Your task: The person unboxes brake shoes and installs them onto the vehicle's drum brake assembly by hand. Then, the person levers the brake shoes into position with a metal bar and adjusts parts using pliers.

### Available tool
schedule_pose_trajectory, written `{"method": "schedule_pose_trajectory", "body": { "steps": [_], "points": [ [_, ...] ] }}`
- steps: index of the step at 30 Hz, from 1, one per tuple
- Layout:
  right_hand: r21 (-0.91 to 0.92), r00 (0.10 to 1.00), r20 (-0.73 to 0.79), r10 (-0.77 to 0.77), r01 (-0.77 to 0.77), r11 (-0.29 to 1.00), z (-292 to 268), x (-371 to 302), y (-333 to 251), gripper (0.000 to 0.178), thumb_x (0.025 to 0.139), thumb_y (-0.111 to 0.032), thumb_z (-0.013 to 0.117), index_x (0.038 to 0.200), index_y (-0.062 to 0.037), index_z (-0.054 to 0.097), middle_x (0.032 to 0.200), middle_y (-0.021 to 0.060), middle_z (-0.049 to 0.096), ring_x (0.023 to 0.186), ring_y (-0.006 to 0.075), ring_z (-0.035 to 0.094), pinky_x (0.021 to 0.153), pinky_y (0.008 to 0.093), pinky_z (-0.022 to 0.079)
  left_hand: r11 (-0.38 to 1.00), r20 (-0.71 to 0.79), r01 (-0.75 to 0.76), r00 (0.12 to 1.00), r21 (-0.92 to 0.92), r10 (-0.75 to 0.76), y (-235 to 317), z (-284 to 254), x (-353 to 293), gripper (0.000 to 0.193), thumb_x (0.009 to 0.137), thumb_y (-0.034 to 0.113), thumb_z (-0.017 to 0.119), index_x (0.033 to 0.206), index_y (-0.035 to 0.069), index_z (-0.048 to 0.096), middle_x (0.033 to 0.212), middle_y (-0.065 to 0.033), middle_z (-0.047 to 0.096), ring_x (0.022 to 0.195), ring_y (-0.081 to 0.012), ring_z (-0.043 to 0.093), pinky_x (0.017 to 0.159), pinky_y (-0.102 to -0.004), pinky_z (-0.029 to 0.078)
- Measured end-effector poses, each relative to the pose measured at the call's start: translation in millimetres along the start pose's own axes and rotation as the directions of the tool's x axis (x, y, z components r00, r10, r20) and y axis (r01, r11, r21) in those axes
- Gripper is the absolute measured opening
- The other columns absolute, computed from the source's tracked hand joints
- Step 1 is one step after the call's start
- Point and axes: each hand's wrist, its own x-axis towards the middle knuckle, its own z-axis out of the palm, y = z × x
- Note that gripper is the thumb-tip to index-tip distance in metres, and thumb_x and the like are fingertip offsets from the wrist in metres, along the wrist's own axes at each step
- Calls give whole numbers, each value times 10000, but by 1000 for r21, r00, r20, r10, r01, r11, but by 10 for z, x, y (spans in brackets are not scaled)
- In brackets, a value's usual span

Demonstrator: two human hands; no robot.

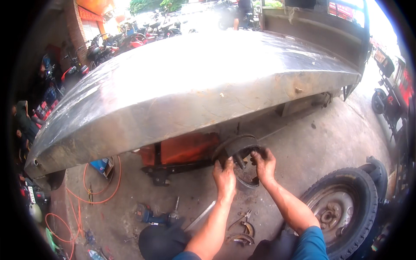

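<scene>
A round, dark brake plate [239, 142] with an axle stub in its middle sits beneath the flatbed's edge. My left hand [225, 178] grips its near left side, thumb up and fingers curled around the rim. At the right side of the plate, my right hand [264, 165] has its fingers bent together in a pinch. What lies between those fingertips is too dark to make out. Loose curved brake shoes [248, 229] lie on the floor below my hands, with small metal parts beside them.
The metal flatbed [182, 108] overhangs the work. Under it is a red-orange box-like part [188, 149]. A wheel with tyre [333, 212] lies at the right. Left are a blue power tool [157, 216], an orange hose [118, 182] and a blue box [100, 166]. Motorcycles stand behind.
</scene>
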Motion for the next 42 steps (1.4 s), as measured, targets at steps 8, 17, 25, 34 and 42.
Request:
{"method": "schedule_pose_trajectory", "body": {
  "steps": [8,17,25,34,42],
  "points": [
    [-175,994,46,-95,102,979,-96,167,-38,207,818,-115,671,922,20,552,755,82,646,593,162,595,546,280,476,977,92,142,987,-159,-129,89,71,-16,284,893,82,580,1138,-55,538,1037,-68,603,910,-142,562,799,-265,447],
    [-370,999,33,30,-15,929,-7,155,-327,175,826,-136,621,892,10,550,727,175,650,674,298,632,609,390,490,995,93,-93,991,-22,95,108,114,-42,399,818,-9,605,1193,-54,477,1115,-110,583,999,-171,555,900,-296,427],
    [-437,997,36,-71,79,896,-83,160,-287,210,806,-181,624,924,-19,563,680,208,622,652,403,617,579,461,482,984,77,-162,985,71,157,159,152,-80,415,812,-17,589,1192,-69,432,1102,-133,571,1009,-189,546,909,-306,413],
    [-503,932,207,-299,363,785,-169,306,-334,199,806,-101,635,970,-9,568,709,207,614,656,395,607,584,402,485,999,-158,43,986,-14,-45,-142,48,-195,243,797,66,665,1003,-6,558,939,-57,598,869,-128,542,805,-278,425],
    [-190,999,16,36,-32,981,-131,31,-159,423,832,-298,664,1078,25,547,942,144,633,831,250,609,726,332,491,962,-165,-80,978,261,126,-453,-116,-75,313,863,106,607,1067,-14,403,906,-135,575,805,-177,549,753,-301,448]
  ]
}}
